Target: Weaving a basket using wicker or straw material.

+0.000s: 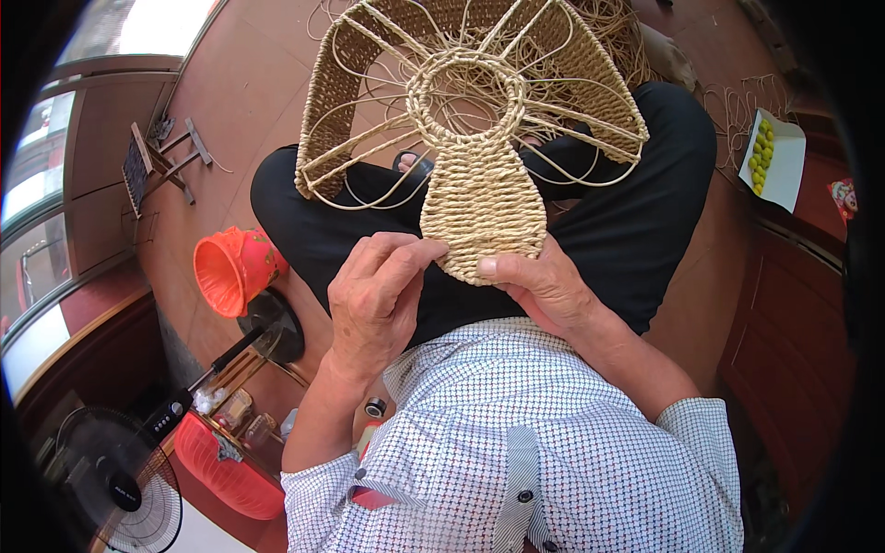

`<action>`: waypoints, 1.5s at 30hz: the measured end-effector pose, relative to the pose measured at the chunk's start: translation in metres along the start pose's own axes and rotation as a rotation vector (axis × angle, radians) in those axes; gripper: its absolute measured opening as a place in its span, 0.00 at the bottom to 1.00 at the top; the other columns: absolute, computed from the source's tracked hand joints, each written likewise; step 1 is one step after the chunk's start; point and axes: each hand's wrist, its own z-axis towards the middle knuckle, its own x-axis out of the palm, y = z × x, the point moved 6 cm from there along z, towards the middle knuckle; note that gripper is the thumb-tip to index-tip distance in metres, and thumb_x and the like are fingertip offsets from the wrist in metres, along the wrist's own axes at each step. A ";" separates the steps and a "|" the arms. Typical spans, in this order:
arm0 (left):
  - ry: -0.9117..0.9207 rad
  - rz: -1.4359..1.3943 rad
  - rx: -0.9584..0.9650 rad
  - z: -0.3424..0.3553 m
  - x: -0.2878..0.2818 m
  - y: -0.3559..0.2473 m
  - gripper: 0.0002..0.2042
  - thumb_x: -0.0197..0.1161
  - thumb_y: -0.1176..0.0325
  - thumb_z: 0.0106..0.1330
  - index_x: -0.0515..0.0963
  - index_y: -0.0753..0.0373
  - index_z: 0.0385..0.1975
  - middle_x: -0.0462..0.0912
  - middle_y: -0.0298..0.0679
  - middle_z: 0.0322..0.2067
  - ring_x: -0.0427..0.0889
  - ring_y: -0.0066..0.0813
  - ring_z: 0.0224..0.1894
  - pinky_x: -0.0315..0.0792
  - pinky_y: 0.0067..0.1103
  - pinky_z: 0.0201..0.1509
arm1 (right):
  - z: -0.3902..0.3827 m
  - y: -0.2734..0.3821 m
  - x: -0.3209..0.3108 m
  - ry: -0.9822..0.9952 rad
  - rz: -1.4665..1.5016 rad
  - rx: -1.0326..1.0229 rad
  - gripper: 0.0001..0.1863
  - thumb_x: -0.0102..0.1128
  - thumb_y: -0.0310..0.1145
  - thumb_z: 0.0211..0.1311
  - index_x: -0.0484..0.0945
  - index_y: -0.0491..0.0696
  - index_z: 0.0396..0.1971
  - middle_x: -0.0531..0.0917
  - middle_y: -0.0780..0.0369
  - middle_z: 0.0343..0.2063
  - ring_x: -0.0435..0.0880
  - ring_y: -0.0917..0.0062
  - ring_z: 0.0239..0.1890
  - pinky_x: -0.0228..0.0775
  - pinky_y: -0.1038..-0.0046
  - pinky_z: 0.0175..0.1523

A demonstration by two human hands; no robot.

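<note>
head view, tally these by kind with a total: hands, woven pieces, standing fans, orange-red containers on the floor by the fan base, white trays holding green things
Hands: 2
Woven piece: 1
Standing fan: 1
Orange-red container: 1
White tray: 1
Total: 6

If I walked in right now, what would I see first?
Probably the big woven piece in the upper middle, with both hands at its rounded near end. Then the bright orange bin at left, and round yellow-green things in a white tray at far right.
</note>
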 end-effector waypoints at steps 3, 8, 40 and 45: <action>0.022 0.103 0.053 0.000 0.000 -0.003 0.19 0.69 0.89 0.56 0.88 0.60 0.46 0.86 0.38 0.39 0.87 0.35 0.41 0.80 0.27 0.43 | -0.001 0.001 0.000 0.009 -0.012 -0.004 0.36 0.72 0.27 0.67 0.68 0.39 0.72 0.82 0.56 0.64 0.82 0.71 0.66 0.73 0.65 0.75; 0.060 0.280 0.130 -0.001 0.000 -0.008 0.21 0.71 0.84 0.55 0.87 0.56 0.48 0.85 0.35 0.40 0.85 0.35 0.39 0.80 0.29 0.41 | -0.002 0.000 -0.002 -0.020 -0.031 0.023 0.40 0.74 0.27 0.62 0.66 0.40 0.73 0.82 0.55 0.64 0.83 0.70 0.66 0.76 0.63 0.73; -0.101 0.099 -0.064 0.014 -0.023 -0.018 0.21 0.72 0.84 0.65 0.86 0.61 0.58 0.86 0.43 0.52 0.84 0.37 0.56 0.80 0.29 0.58 | 0.027 -0.029 -0.059 -0.209 -0.336 -0.174 0.23 0.57 0.30 0.83 0.71 0.41 0.72 0.83 0.59 0.63 0.83 0.76 0.63 0.79 0.67 0.69; -0.269 0.074 -0.127 0.003 -0.045 0.004 0.11 0.67 0.80 0.74 0.84 0.67 0.54 0.85 0.39 0.52 0.83 0.28 0.55 0.75 0.21 0.61 | -0.010 0.018 -0.057 -0.433 -0.059 -0.185 0.14 0.55 0.33 0.84 0.74 0.42 0.59 0.86 0.56 0.53 0.90 0.73 0.50 0.86 0.68 0.54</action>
